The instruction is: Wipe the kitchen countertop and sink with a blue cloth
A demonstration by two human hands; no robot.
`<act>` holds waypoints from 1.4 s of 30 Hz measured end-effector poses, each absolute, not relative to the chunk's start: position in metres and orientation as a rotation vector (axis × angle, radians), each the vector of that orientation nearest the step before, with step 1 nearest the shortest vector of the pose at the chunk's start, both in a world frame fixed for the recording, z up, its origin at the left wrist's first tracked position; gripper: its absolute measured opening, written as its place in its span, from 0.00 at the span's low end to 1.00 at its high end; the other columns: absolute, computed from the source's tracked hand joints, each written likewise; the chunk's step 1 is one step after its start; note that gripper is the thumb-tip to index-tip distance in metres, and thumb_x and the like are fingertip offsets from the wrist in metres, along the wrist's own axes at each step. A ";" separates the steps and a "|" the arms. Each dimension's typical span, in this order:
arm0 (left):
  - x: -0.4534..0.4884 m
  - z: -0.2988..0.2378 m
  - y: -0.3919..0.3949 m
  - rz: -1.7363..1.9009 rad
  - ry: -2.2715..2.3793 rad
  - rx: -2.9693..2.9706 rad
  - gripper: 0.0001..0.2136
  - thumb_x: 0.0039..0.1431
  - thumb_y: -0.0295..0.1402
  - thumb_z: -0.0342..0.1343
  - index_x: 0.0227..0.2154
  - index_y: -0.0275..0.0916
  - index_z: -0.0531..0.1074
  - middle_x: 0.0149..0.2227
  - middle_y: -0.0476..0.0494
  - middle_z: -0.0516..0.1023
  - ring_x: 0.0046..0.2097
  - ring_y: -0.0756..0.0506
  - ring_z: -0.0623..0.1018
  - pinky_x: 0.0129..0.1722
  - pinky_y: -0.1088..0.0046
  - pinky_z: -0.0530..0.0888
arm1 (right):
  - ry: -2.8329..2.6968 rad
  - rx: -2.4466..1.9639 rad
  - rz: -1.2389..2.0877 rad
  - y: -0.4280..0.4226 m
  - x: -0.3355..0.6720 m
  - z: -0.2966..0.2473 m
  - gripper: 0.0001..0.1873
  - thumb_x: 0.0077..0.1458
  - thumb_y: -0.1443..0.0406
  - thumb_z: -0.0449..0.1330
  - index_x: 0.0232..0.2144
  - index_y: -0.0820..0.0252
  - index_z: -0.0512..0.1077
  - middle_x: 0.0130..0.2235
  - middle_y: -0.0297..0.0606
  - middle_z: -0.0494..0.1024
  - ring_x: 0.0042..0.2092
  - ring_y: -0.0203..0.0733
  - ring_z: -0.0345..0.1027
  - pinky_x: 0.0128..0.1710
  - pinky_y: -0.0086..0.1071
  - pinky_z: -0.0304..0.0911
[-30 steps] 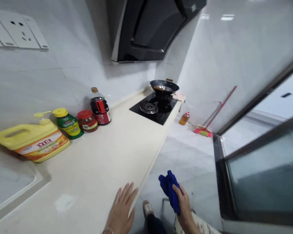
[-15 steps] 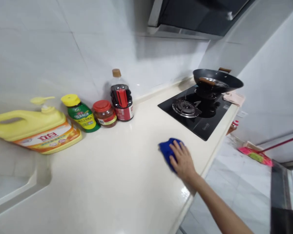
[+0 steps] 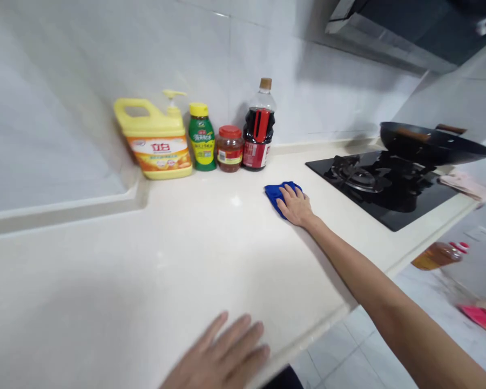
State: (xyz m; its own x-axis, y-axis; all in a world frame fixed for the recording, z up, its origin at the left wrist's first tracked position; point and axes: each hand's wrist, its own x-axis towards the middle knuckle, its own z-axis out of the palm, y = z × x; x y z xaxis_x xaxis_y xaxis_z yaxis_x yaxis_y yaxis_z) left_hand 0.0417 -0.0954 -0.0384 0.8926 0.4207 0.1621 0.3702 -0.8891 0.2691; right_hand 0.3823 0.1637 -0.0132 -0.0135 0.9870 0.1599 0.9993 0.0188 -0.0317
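My right hand [image 3: 295, 207] presses a blue cleaning cloth [image 3: 274, 194] onto the white countertop [image 3: 178, 248], between the cooktop and the row of bottles. Part of the cloth is hidden under the palm and fingers. Low in the view, my left hand [image 3: 222, 356] is over the counter near its front edge, fingers spread and holding nothing. Whether it touches the surface I cannot tell.
Along the wall stand a yellow detergent jug [image 3: 157, 143], a green squeeze bottle [image 3: 202, 140], a red-lidded jar [image 3: 229, 151] and a dark sauce bottle [image 3: 259, 129]. A wok [image 3: 433, 145] sits on the black gas cooktop [image 3: 392, 208], beside a pink cloth [image 3: 467, 185].
The view has swung left, so the jug and bottles appear farther right and upright. My left hand has come into view at the bottom. My right hand stays on the cloth.
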 end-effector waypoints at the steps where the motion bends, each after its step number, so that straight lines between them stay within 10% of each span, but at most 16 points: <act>1: 0.042 -0.023 -0.095 0.318 0.672 2.741 0.40 0.62 0.40 0.58 0.72 0.51 0.44 0.72 0.50 0.56 0.73 0.41 0.59 0.75 0.53 0.54 | -2.205 -2.041 -0.127 0.155 0.373 -0.014 0.35 0.70 0.50 0.38 0.72 0.59 0.53 0.75 0.43 0.50 0.72 0.65 0.43 0.68 0.59 0.47; 6: 0.057 0.006 -0.116 0.229 1.023 2.549 0.30 0.64 0.45 0.56 0.68 0.51 0.59 0.74 0.49 0.53 0.75 0.34 0.50 0.74 0.42 0.45 | -2.337 -1.863 -0.047 0.082 0.351 -0.014 0.36 0.70 0.49 0.37 0.73 0.58 0.52 0.75 0.42 0.49 0.73 0.65 0.41 0.69 0.60 0.46; 12: 0.068 -0.009 -0.162 0.242 1.671 2.424 0.31 0.69 0.51 0.42 0.71 0.46 0.54 0.76 0.45 0.49 0.76 0.37 0.46 0.75 0.50 0.44 | -2.436 -1.685 0.052 -0.033 0.344 -0.010 0.35 0.70 0.49 0.40 0.72 0.56 0.55 0.75 0.40 0.50 0.73 0.63 0.42 0.69 0.58 0.46; 27: -0.050 0.008 -0.228 0.391 2.059 2.280 0.25 0.67 0.43 0.39 0.61 0.47 0.72 0.68 0.46 0.69 0.68 0.44 0.68 0.71 0.64 0.61 | -2.316 -1.488 -0.347 -0.110 0.384 -0.050 0.31 0.70 0.52 0.45 0.69 0.57 0.62 0.72 0.43 0.60 0.70 0.58 0.53 0.66 0.52 0.55; 32: -0.114 0.019 -0.221 0.500 2.359 2.031 0.27 0.65 0.42 0.36 0.51 0.40 0.79 0.57 0.32 0.76 0.60 0.34 0.74 0.63 0.53 0.70 | -2.264 -1.302 -0.630 -0.122 0.382 -0.070 0.35 0.67 0.48 0.49 0.69 0.59 0.62 0.71 0.46 0.60 0.69 0.63 0.53 0.65 0.57 0.54; 42: -0.138 0.007 -0.201 0.591 2.463 1.673 0.28 0.60 0.53 0.42 0.59 0.55 0.72 0.56 0.41 0.75 0.55 0.29 0.76 0.58 0.44 0.70 | -2.210 -1.072 -0.820 -0.151 0.247 -0.079 0.40 0.63 0.55 0.60 0.70 0.65 0.55 0.66 0.57 0.66 0.66 0.69 0.56 0.63 0.61 0.52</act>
